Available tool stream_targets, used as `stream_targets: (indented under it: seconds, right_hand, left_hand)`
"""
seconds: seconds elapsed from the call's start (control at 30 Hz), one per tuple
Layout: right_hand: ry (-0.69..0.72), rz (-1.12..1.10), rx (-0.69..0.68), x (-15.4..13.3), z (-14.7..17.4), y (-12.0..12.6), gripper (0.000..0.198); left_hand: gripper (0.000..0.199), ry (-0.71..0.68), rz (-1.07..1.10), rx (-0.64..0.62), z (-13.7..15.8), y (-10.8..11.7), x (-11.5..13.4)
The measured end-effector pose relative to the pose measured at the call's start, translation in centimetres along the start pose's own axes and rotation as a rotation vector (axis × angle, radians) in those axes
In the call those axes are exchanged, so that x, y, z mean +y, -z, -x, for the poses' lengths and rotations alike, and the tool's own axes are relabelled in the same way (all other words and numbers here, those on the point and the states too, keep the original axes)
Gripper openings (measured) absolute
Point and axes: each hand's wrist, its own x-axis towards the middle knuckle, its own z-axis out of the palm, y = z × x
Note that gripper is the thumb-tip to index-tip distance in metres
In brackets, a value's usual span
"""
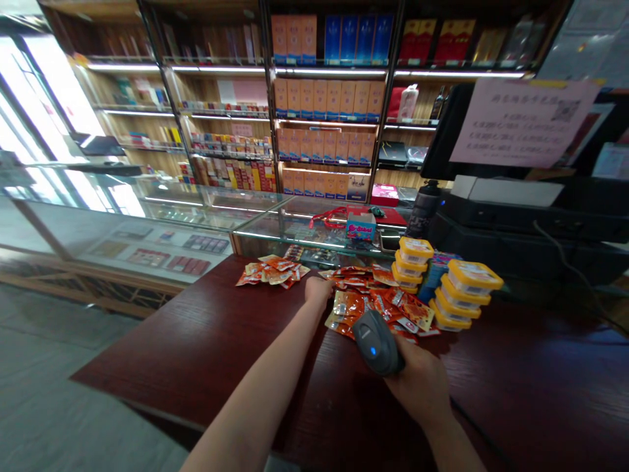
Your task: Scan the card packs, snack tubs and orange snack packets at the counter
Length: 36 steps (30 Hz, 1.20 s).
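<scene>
My right hand point(423, 379) is wrapped round the handle of a dark grey barcode scanner point(376, 342) with a blue light on top. The scanner's head is over the near edge of a pile of orange-and-cream snack packets point(351, 304). At the left side of that pile, my left hand point(318, 288) reaches out with its fingers curled in. Its fingertips are mostly hidden, and whatever is in them does not show. A smaller heap of similar packets point(275, 270) lies left of this hand on the dark red wooden counter point(211, 334).
Two stacks of yellow-lidded tubs point(464, 295) stand right of the packets. Behind are a glass display case point(265, 219), a small turquoise box point(361, 227) and a black bottle point(423, 208). A monitor point(445, 131) bearing a pink paper notice rises at right. The scanner's cable point(474, 426) trails across the counter.
</scene>
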Motion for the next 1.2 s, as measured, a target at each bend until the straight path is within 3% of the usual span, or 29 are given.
stream_targets:
  seconds: [0.13, 0.27, 0.4, 0.67, 0.8, 0.9, 1.03, 1.2]
  right_hand:
    - [0.008, -0.01, 0.018, 0.0, 0.0, 0.0, 0.029]
    - [0.004, -0.017, 0.028, 0.0, 0.1, 0.1, 0.028]
    - [-0.011, -0.036, 0.033, -0.1, 0.1, 0.3, 0.026]
    - [-0.05, -0.217, 0.073, 0.0, 0.2, 0.8, 0.035]
    - [-0.049, -0.42, 0.086, -0.3, 0.2, 1.1, 0.035]
    - [-0.054, -0.528, 0.078, -0.7, 0.1, 1.5, 0.033]
    - [-0.057, -0.552, 0.077, -1.0, 0.0, 1.8, 0.028]
    - [-0.059, -0.531, 0.083, -0.8, 0.1, 1.8, 0.022]
  left_hand:
    - [0.028, 0.089, 0.147, 0.02, 1.1, 1.9, 0.1]
    - [0.016, -0.02, 0.329, 0.028, 2.6, 4.2, -1.0]
    - [0.022, -0.165, 0.415, -0.005, 3.3, 4.7, -1.5]
    - [0.021, -0.401, 0.409, -0.083, 3.7, 3.9, -1.0]
    - [0.019, -0.433, 0.374, -0.159, 4.3, 3.8, -0.9]
    - [0.018, -0.414, 0.298, -0.143, 4.6, 3.8, -0.7]
    - [0.016, -0.387, 0.216, -0.136, 4.8, 3.7, -0.6]
    - [0.013, -0.526, 0.156, -0.173, 4.5, 3.7, -1.1]
